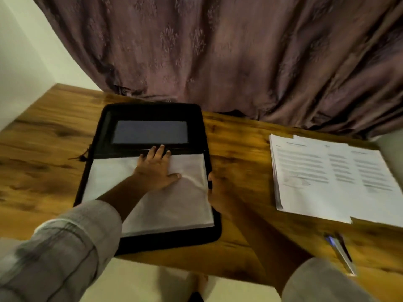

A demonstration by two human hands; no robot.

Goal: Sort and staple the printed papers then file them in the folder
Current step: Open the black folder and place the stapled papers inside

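Folder (150, 107) lies unzipped on the wooden desk (239, 138), left of middle, its near rim reaching the front edge. Printed papers (327, 182) wait fanned out by the desk's right edge, well apart from it, so filing isn't done yet. Inside, the pale sleeve pages (174, 205) are getting smoothed: left hand (156, 168) is flat, fingers straight, pressing them down near the spine. Right hand (218, 192) sits at the folder's right rim, thumb on the edge. Whether it's gripping a page I can't tell, too blurred. Best bet: keep that flat press steady and lift only one sleeve. A slim silvery tool (340, 251) lies near the front right corner.
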